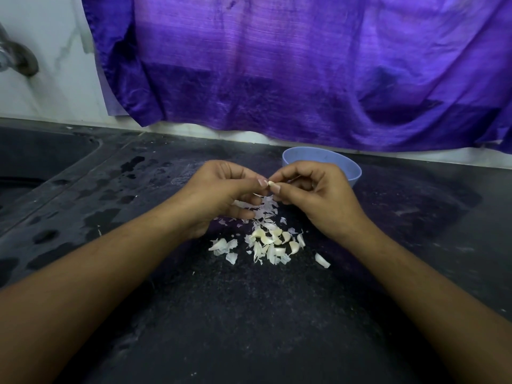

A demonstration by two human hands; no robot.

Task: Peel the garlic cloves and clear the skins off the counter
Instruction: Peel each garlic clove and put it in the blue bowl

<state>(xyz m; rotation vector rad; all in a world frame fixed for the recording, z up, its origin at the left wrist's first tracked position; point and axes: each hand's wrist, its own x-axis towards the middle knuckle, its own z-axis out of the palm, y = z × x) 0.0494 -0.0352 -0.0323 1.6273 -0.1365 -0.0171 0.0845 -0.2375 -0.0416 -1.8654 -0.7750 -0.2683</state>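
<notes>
Both hands meet above the dark counter (249, 314). My left hand (221, 192) and my right hand (315, 195) pinch one small garlic clove (271, 184) between their fingertips. Below the hands lies a heap of several garlic cloves (273, 241) mixed with thin white skins (261, 207). One clove (322, 260) lies apart to the right of the heap. A loose skin piece (221, 245) sits at the heap's left.
A light blue bowl (349, 173) stands behind my right hand, near the wall. A dark sink (33, 167) is set in the counter at the left, with wet patches beside it. A purple cloth (304, 65) hangs on the wall behind.
</notes>
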